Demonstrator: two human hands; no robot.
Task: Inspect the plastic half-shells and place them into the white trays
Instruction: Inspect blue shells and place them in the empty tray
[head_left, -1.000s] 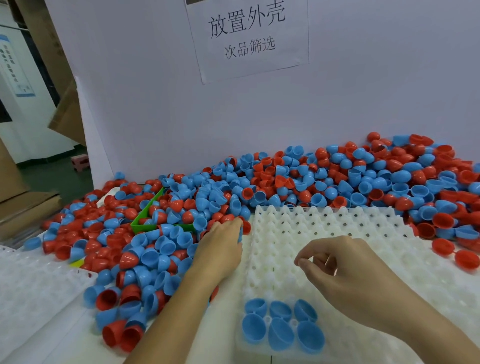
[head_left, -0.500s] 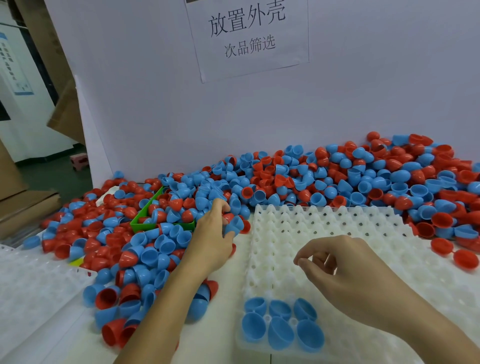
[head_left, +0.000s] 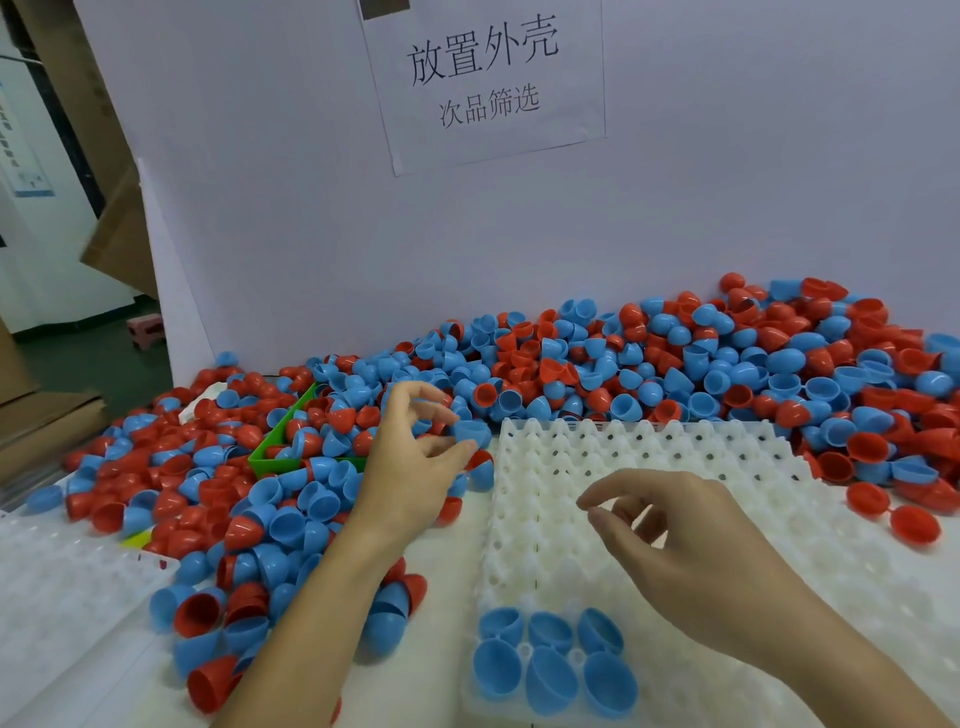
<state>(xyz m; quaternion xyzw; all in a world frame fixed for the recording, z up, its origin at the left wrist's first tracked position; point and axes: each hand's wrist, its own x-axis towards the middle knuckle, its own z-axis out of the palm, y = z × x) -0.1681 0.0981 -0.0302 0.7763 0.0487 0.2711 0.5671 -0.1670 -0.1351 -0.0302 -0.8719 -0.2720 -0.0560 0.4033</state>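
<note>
A big heap of red and blue plastic half-shells covers the back and left of the table. My left hand is raised over the heap's edge and pinches a blue half-shell between thumb and fingertips, just left of the white tray. My right hand hovers over the tray's middle with loosely curled fingers and holds nothing. Several blue half-shells sit in the tray's near left pockets.
A second white tray lies at the near left. A green bin is half buried in the heap. Two joined red shells lie right of the tray. A white board with a paper sign stands behind.
My left hand has lifted out of the heap with a blue half-shell pinched in its fingers and moved toward the tray. My right hand has stayed almost still.
</note>
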